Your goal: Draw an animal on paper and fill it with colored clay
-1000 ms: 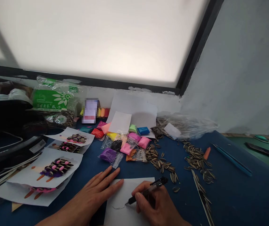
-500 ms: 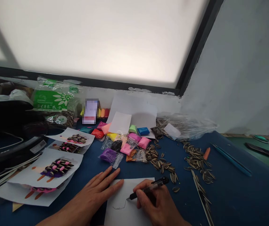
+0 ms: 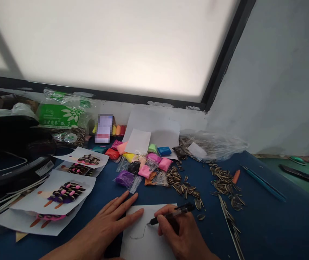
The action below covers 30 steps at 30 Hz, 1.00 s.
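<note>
A sheet of white paper (image 3: 136, 249) lies on the blue table in front of me, with a thin curved dark line drawn on it. My right hand (image 3: 180, 231) grips a black pen (image 3: 170, 213), its tip touching the paper at the upper end of the line. Flat and with fingers stretched out, my left hand (image 3: 111, 222) rests on the table, its thumb or index side on the paper's left edge. Just beyond my left fingers sits a purple clay packet (image 3: 124, 178).
Seed-decorated pictures (image 3: 68, 191) lie at left. Several coloured clay packets (image 3: 145, 171) and sunflower seeds (image 3: 184, 187) spread behind the paper. At right are a metal tweezers-like tool (image 3: 231, 229) and a blue tool (image 3: 265, 184). A green seed bag (image 3: 59, 115) stands at back left.
The pen tip has moved slightly up and right, lengthening the drawn line upward. My left hand stays nearly still on the paper's edge.
</note>
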{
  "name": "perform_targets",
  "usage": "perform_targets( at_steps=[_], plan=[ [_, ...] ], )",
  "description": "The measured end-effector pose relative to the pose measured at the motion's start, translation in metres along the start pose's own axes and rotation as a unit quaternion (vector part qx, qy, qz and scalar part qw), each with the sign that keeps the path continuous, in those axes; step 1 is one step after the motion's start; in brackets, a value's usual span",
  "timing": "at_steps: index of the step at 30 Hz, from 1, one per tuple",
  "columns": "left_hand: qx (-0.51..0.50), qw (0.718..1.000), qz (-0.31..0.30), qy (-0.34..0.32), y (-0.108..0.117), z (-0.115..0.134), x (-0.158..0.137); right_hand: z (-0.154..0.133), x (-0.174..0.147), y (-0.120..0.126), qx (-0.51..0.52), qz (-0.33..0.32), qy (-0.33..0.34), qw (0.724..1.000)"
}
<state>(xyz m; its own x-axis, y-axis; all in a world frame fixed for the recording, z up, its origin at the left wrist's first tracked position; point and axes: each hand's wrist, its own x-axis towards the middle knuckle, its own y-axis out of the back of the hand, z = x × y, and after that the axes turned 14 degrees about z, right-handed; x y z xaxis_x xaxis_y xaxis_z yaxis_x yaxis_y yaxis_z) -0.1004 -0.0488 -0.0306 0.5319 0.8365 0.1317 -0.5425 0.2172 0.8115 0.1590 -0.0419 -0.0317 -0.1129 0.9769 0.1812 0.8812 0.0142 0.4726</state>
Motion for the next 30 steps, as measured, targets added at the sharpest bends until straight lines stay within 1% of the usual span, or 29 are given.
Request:
perform_targets(
  at_steps=[8,19,26,30],
  plan=[
    [0.003,1.000,-0.001,-0.002,0.001,0.000,0.001,0.001,0.000,0.001,-0.025,0.024,0.026,0.999],
    [0.008,1.000,0.008,0.006,0.001,0.003,0.000,-0.001,-0.001,0.006,-0.010,0.029,-0.015,0.999],
    [0.006,1.000,0.006,0.000,0.000,0.002,0.000,0.002,-0.001,0.012,-0.035,0.024,-0.004,0.999],
    [0.013,1.000,0.000,0.003,0.002,0.005,0.000,0.001,-0.001,0.013,-0.036,0.024,-0.010,0.999]
  ],
)
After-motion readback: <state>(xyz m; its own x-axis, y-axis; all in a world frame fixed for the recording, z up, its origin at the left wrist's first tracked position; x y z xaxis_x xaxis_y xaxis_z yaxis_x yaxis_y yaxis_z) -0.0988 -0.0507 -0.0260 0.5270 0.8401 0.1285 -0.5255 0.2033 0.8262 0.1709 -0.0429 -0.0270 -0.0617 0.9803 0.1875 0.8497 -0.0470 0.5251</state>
